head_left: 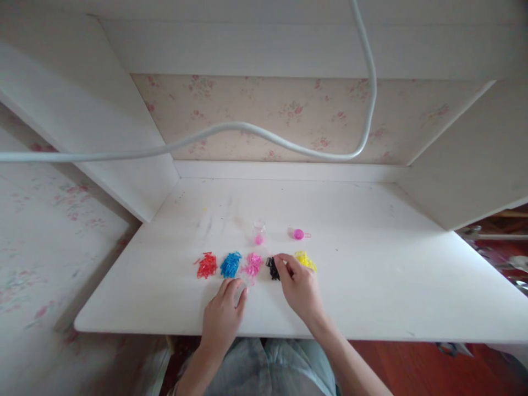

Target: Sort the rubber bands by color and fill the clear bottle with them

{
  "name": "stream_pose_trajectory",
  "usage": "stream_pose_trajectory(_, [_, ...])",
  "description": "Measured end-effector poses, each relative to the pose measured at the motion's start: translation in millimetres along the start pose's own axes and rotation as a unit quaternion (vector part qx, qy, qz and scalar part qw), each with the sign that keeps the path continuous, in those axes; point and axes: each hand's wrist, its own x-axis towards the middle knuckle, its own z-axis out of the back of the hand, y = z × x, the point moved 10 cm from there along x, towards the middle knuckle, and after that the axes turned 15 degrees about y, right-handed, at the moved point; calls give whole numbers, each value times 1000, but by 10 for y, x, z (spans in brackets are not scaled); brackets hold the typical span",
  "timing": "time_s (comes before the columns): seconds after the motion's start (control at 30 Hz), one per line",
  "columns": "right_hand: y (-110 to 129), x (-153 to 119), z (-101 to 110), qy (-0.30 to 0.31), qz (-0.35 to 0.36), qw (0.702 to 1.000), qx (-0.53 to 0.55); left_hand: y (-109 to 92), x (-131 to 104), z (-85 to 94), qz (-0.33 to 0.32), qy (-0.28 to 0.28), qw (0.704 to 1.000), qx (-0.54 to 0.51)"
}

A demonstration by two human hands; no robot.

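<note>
Small piles of bands lie in a row on the white desk (355,297): red (207,265), blue (230,264), pink (253,265), black (273,268) and yellow (306,260). My right hand (297,283) is at the black pile, its thumb and index finger pinched together; whatever is between them is too small to make out. Below the blue and pink piles, my left hand (225,308) rests with thumb and fingers apart, holding nothing visible. Behind the piles are a small clear container with a pink part (259,238) and a round pink item (298,234) with a loop.
A thick white cable (243,126) crosses the upper view in front of the flowered back wall. White side panels (466,148) stand left and right of the desk. The desk's front edge runs just above my lap.
</note>
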Motion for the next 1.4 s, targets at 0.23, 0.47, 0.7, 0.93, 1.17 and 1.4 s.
stream_pose_trajectory(0.23, [352,516,314,13,15,997,-69,-70,58,-32,22,-11,996,91])
stream_pose_trajectory(0.47, [504,757,392,6,26,996,-90,-133,33,-56,-22,1,996,91])
stream_pose_trajectory(0.7, [525,850,316,-1,21,998,-60,-125,29,-116,-33,37,996,77])
stream_pose_trajectory(0.93, [533,860,232,8,7,996,-84,-87,36,-111,-28,33,998,37])
stream_pose_trajectory(1.17, [388,645,173,4,13,997,-72,-81,14,-114,-50,15,998,31])
stream_pose_trajectory(1.4, [17,185,-496,103,-3,991,-82,23,-11,-66,-53,-15,996,-64])
